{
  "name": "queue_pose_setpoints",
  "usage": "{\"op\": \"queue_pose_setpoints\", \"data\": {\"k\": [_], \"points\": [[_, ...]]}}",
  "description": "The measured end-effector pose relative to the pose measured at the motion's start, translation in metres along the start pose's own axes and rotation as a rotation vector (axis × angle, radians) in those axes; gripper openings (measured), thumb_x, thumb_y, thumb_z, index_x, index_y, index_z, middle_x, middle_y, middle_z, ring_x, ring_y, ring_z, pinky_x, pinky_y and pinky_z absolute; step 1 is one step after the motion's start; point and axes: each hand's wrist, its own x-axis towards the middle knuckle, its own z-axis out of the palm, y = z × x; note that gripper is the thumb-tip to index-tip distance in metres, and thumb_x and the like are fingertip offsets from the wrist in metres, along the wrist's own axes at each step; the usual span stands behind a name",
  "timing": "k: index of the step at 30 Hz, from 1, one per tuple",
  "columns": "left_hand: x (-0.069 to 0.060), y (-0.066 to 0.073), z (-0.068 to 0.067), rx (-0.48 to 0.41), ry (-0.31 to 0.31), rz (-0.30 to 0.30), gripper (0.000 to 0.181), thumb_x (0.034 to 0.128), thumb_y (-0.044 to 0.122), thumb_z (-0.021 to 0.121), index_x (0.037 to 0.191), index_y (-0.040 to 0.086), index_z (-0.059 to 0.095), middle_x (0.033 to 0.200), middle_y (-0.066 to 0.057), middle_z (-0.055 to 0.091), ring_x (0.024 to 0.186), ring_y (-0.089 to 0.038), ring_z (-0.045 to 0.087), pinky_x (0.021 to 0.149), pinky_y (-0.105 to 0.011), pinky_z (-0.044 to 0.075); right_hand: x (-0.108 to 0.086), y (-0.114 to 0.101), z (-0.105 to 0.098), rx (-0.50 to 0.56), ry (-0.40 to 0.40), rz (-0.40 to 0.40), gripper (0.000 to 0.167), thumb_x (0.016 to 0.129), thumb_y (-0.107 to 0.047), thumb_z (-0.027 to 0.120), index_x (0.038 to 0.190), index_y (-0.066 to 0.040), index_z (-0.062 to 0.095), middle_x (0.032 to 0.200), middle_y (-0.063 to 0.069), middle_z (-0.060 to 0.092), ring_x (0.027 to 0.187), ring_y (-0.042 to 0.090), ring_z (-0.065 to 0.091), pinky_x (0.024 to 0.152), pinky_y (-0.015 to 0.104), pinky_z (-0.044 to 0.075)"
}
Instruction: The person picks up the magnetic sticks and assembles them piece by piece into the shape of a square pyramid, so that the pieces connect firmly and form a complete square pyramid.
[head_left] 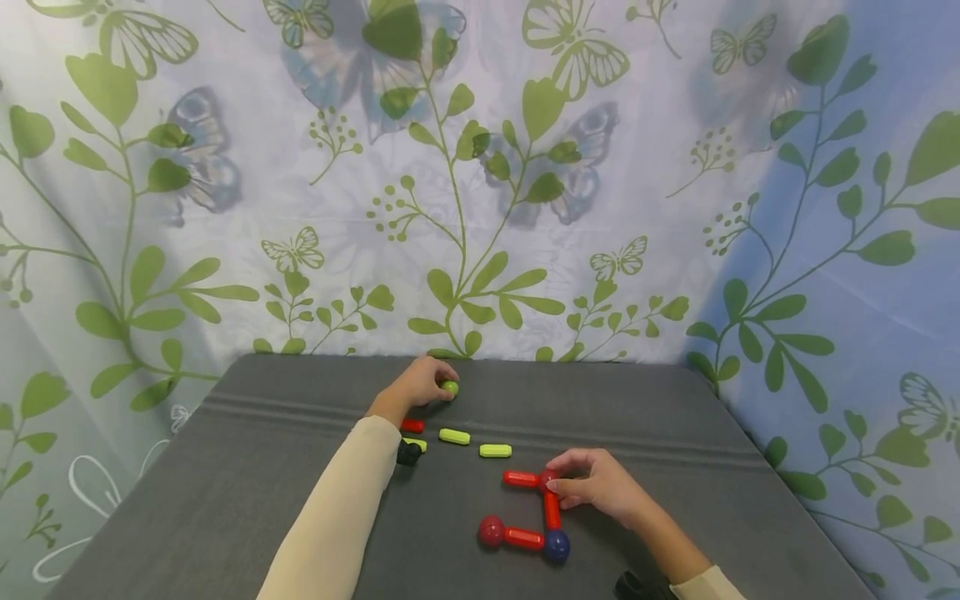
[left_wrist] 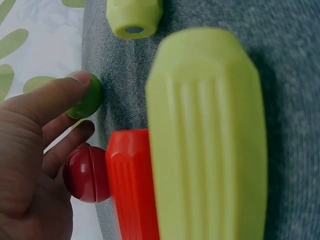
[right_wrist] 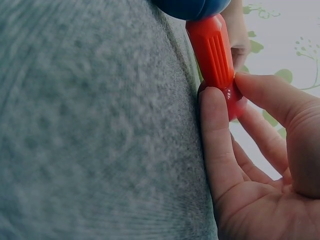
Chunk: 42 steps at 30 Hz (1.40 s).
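Note:
At the far side of the table, my left hand (head_left: 422, 383) pinches a green ball (head_left: 451, 389) between thumb and fingers. Beneath that hand, a dark red ball (left_wrist: 86, 175) sits against the end of a red rod (left_wrist: 130, 185). My right hand (head_left: 596, 483) grips the red ball (head_left: 546, 478) at one corner of a joined shape. From this ball run a red rod (head_left: 521, 478) to the left and another red rod (head_left: 552, 510) down to a blue ball (head_left: 557, 546). A third red rod (head_left: 523, 539) links the blue ball with another red ball (head_left: 491, 531).
Two yellow-green rods (head_left: 454, 436) lie between the hands. Another yellow-green rod (head_left: 415, 444) is partly hidden by the left wrist. Everything lies on a grey cloth-covered table (head_left: 240, 467). A leaf-and-butterfly curtain (head_left: 480, 208) hangs behind its far edge.

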Motion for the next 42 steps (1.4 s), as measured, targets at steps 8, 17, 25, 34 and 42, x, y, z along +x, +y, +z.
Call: {"op": "queue_pose_setpoints", "data": {"k": [8, 17, 25, 34, 42], "points": [[-0.003, 0.005, 0.000, -0.030, 0.018, 0.028, 0.034, 0.0868, 0.015, 0.083, 0.119, 0.011, 0.075, 0.117, -0.005, 0.074, 0.109, -0.023, 0.068, 0.091, -0.039, 0.057, 0.000, -0.001, 0.000, 0.009, 0.002, 0.001, 0.040, 0.090, -0.016, 0.080, 0.121, 0.006, 0.068, 0.113, 0.014, 0.067, 0.090, 0.022, 0.072, 0.076, 0.040, 0.063], [-0.006, 0.016, -0.005, -0.049, 0.030, 0.095, 0.038, 0.0904, 0.015, 0.080, 0.126, 0.008, 0.071, 0.122, -0.006, 0.070, 0.114, -0.026, 0.065, 0.098, -0.045, 0.054, 0.000, 0.000, 0.000, 0.023, -0.003, -0.001, 0.041, 0.090, -0.015, 0.079, 0.122, 0.006, 0.067, 0.113, 0.015, 0.067, 0.089, 0.021, 0.072, 0.076, 0.039, 0.063], [-0.016, 0.029, -0.002, -0.029, 0.047, 0.149, 0.031, 0.0904, 0.014, 0.079, 0.121, 0.011, 0.073, 0.111, -0.002, 0.071, 0.099, -0.016, 0.065, 0.090, -0.038, 0.056, 0.001, 0.000, 0.000, 0.026, -0.008, -0.005, 0.040, 0.090, -0.015, 0.079, 0.122, 0.006, 0.067, 0.112, 0.015, 0.067, 0.090, 0.021, 0.071, 0.076, 0.039, 0.063], [-0.036, 0.046, 0.010, -0.040, 0.015, 0.236, 0.030, 0.0903, 0.013, 0.079, 0.119, 0.010, 0.072, 0.111, -0.002, 0.071, 0.101, -0.017, 0.068, 0.088, -0.037, 0.058, 0.001, 0.000, -0.001, 0.023, -0.016, -0.008, 0.040, 0.091, -0.016, 0.079, 0.122, 0.006, 0.067, 0.115, 0.016, 0.066, 0.090, 0.022, 0.071, 0.077, 0.038, 0.063], [-0.056, 0.058, 0.022, -0.065, 0.000, 0.321, 0.035, 0.0908, 0.013, 0.079, 0.125, 0.011, 0.070, 0.111, 0.000, 0.071, 0.098, -0.014, 0.067, 0.089, -0.034, 0.058, 0.002, 0.003, -0.001, 0.021, -0.011, -0.012, 0.042, 0.091, -0.015, 0.079, 0.124, 0.007, 0.066, 0.115, 0.015, 0.067, 0.091, 0.021, 0.072, 0.076, 0.039, 0.063]]}}
